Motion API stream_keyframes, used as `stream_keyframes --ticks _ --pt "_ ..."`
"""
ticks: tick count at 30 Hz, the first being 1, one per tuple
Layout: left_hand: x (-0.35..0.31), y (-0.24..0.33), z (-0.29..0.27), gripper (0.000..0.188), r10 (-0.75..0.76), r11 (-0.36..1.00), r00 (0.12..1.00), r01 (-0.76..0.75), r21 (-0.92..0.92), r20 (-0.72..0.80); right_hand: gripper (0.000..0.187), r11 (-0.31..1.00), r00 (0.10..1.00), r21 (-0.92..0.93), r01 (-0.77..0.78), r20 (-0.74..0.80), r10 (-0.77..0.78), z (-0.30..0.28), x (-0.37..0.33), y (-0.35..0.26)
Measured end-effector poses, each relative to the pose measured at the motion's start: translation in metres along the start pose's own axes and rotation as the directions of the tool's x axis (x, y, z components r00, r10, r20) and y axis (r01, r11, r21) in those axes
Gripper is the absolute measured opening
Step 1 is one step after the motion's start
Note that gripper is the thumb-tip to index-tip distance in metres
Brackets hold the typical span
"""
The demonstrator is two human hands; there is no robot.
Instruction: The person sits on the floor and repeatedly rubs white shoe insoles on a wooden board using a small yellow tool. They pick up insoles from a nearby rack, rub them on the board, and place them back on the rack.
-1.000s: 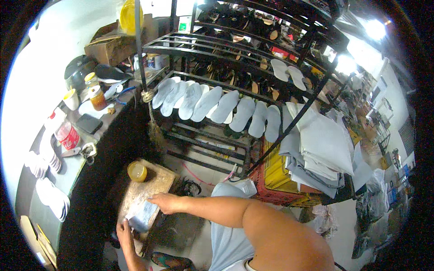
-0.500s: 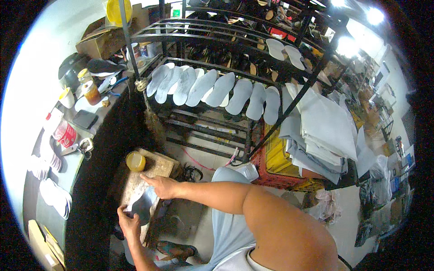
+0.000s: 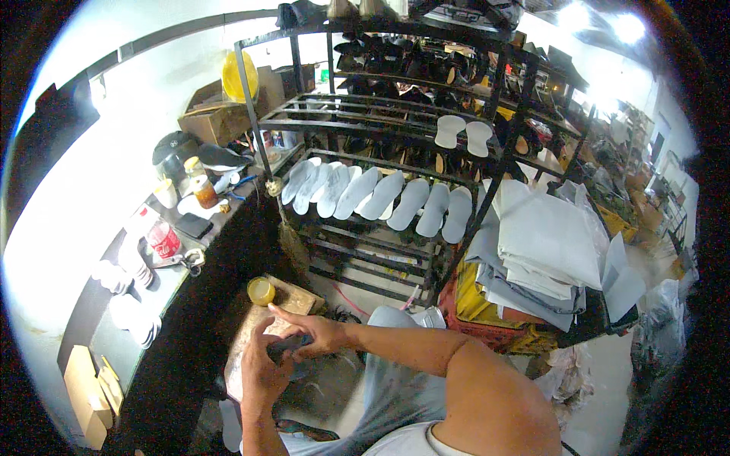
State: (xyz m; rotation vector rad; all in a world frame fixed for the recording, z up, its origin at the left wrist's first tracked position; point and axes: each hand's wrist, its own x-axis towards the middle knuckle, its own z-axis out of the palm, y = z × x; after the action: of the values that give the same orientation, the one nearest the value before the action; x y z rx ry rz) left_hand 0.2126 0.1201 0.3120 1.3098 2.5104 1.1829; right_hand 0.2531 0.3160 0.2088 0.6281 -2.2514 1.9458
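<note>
Both my hands are raised over a low wooden board [image 3: 293, 297] and hold a dark grey insole [image 3: 286, 346] between them. The insole is seen nearly edge-on, and much of it is hidden by fingers. My left hand [image 3: 262, 365] is closed around its near side. My right hand [image 3: 323, 335] grips the other end, with its index finger reaching toward the left fingertips. Just beyond the hands, a round tub with yellowish contents [image 3: 261, 290] stands on the board's far part.
A black metal rack [image 3: 357, 258] ahead carries a row of grey insoles [image 3: 411, 205]. On the left, a bench [image 3: 172, 287] holds jars, scissors, a bottle and stacked white insoles [image 3: 135, 319]. White sheets [image 3: 547, 228] lie over yellow and red crates [image 3: 475, 304] at right.
My hands have lifted the grey insole off the board and come together around it. The view has shifted, so more of the rack's top shows.
</note>
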Motion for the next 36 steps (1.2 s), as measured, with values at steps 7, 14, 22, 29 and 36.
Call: stream_keyframes --ticks 7,14,22,29,36 --pt "0.012 0.050 -0.005 0.073 0.293 0.910 0.945 -0.322 -0.259 -0.145 0.094 0.927 0.962 -0.376 0.013 -0.247 -0.113 -0.012 -0.053 -0.092" --pt "-0.039 -0.063 0.030 0.069 0.062 0.970 0.964 -0.120 -0.212 -0.260 0.090 0.872 0.734 -0.436 -0.222 -0.664 -0.145 -0.091 -0.102 -0.214" --pt "-0.170 -0.240 0.097 0.050 -0.290 0.953 0.954 0.295 -0.071 0.082 0.080 0.532 0.257 -0.578 -0.618 -0.789 -0.558 -0.248 -0.143 -0.313" --pt "-0.151 -0.257 0.111 0.049 -0.466 0.870 0.839 0.492 -0.026 0.282 0.070 0.220 0.158 -0.418 -0.881 -0.701 -0.696 -0.413 -0.147 -0.299" --pt "-0.154 -0.257 0.112 0.053 -0.591 0.769 0.728 0.638 -0.030 0.347 0.067 0.404 -0.077 -0.151 -0.902 -0.866 -0.494 -0.441 -0.124 -0.300"
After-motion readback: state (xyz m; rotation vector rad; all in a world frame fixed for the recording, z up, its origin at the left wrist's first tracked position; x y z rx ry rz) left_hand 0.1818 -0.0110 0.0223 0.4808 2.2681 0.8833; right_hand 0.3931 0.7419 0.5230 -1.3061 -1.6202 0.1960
